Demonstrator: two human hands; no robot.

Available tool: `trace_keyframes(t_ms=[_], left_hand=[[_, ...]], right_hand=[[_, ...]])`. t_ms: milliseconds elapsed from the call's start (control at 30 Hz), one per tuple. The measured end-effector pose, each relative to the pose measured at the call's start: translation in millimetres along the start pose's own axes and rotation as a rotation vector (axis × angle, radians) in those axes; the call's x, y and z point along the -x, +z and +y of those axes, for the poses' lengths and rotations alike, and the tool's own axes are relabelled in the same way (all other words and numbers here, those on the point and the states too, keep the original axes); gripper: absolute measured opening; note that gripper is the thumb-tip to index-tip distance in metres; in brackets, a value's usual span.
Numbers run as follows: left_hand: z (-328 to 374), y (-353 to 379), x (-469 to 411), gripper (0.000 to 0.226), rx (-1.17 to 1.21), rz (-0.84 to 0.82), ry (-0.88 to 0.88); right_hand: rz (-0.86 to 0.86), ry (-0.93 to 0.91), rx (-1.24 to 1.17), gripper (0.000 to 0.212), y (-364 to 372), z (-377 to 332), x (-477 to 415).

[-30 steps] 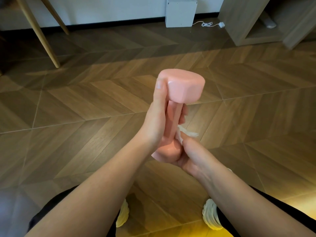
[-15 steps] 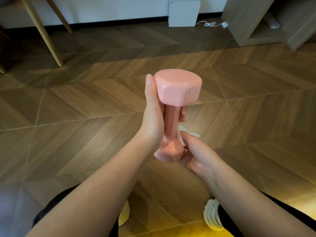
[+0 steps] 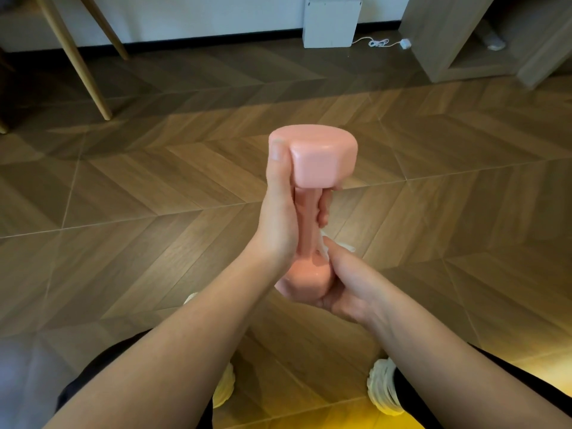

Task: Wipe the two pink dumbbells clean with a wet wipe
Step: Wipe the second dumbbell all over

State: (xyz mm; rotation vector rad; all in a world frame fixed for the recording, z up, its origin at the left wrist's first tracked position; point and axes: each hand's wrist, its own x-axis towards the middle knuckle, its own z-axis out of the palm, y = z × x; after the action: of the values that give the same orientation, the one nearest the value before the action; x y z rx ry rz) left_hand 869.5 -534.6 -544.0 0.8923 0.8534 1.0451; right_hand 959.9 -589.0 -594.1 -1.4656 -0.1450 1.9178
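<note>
One pink dumbbell (image 3: 318,159) stands upright in the air before me, its hexagonal top head facing the camera. My left hand (image 3: 280,218) grips the handle, thumb lying up against the top head and fingertips curling round the far side. My right hand (image 3: 343,280) cups the lower head from the right and holds a white wet wipe (image 3: 335,246) against the base of the handle. Only a crumpled corner of the wipe shows above my thumb. The second dumbbell is not in view.
A herringbone wood floor (image 3: 154,187) lies below. Wooden chair legs (image 3: 74,57) stand at the back left, a white box (image 3: 329,20) with a cable at the back wall, a wooden cabinet (image 3: 458,41) back right. My white shoes (image 3: 382,391) sit below.
The dumbbell has turned in my left hand, so a different face of the top head shows. My right hand has slid round the lower head with the wipe.
</note>
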Motion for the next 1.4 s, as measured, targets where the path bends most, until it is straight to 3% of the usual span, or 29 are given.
trace_keyframes(t_ms=[167, 333, 467, 567, 767, 1033, 1267, 1400], left_hand=[[0, -10, -9, 0.088, -0.065, -0.018, -0.027], [2, -12, -10, 0.08, -0.151, 0.147, -0.068], [7, -2, -4, 0.082, -0.203, 0.068, 0.019], [7, 5, 0, 0.083, -0.069, 0.003, -0.04], [10, -8, -6, 0.091, -0.053, -0.052, -0.065], [3, -1, -4, 0.084, -0.132, 0.062, -0.029], [12, -3, -6, 0.089, 0.195, -0.013, -0.048], [11, -11, -9, 0.093, 0.167, -0.012, -0.061]], right_hand=[[-0.092, -0.084, -0.028, 0.032, -6, -6, 5], [-0.044, -0.194, -0.08, 0.031, -8, -13, 8], [0.041, -0.163, -0.045, 0.023, 2, -7, 4], [0.053, -0.125, -0.031, 0.018, 6, -1, 2], [-0.139, -0.176, -0.065, 0.03, -6, -1, 9], [0.056, -0.178, -0.061, 0.022, 0, -3, 0], [-0.155, -0.023, -0.059, 0.026, -6, -10, 9], [-0.187, -0.066, -0.06, 0.034, -7, -5, 12]])
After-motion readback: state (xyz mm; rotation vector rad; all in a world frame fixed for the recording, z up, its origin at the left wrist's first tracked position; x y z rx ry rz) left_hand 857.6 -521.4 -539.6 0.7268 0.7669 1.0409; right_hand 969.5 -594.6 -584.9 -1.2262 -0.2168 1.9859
